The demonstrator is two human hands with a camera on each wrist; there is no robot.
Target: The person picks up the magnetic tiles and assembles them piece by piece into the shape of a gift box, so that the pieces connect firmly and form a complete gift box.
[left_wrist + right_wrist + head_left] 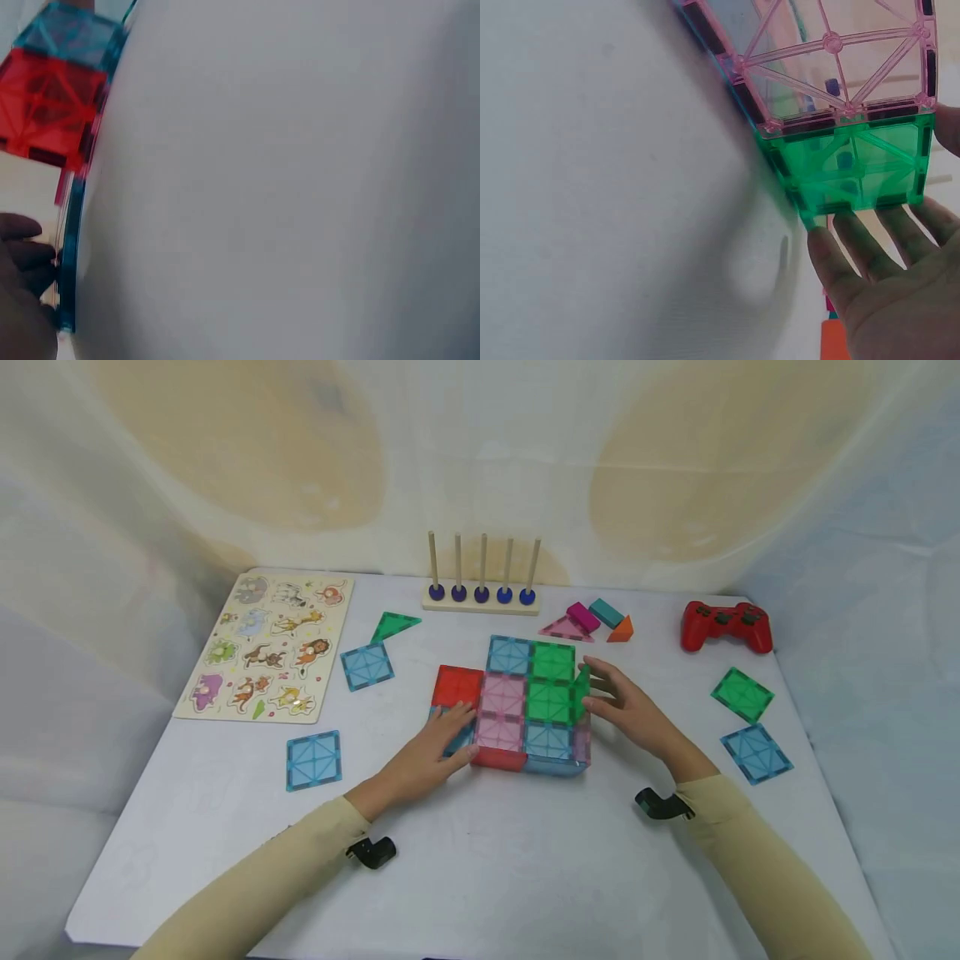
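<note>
A low block built of magnetic tiles stands mid-table, its top showing pink tiles (502, 695), green tiles (550, 702) and a red tile (457, 686). My left hand (427, 752) lies over its near left corner, fingers spread on a blue tile (459, 739). In the left wrist view, the fingertips (30, 255) are right at a blue tile's edge. At the block's right side my right hand (630, 706) holds a green tile (859, 165) by its edges between thumb and fingers. That tile meets a pink wall tile (832, 60) and sticks up slightly above the top.
Loose blue tiles (313, 761) and green tiles (742, 695) lie at both sides. An animal puzzle board (273, 643) lies back left. Behind the block are a peg stand (480, 602), small coloured blocks (606, 612) and a red game controller (726, 625).
</note>
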